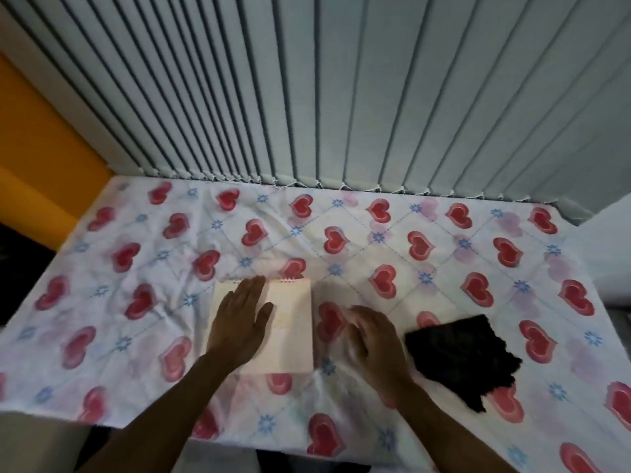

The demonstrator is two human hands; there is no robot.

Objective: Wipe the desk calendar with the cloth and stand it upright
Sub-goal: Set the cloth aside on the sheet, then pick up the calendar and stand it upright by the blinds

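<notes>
A pale pink desk calendar (293,329) with a spiral binding along its far edge lies flat on the table, near the front middle. My left hand (239,319) rests palm down on its left half, fingers spread. To the calendar's right, my right hand (372,339) hovers over the tablecloth, blurred, fingers loosely curled and holding nothing. A black cloth (461,353) lies crumpled flat on the table just right of my right hand, apart from it.
The table is covered by a white tablecloth (375,240) printed with red hearts and blue flowers. Grey vertical blinds (341,97) hang right behind the table's far edge. An orange wall (41,148) stands at the left.
</notes>
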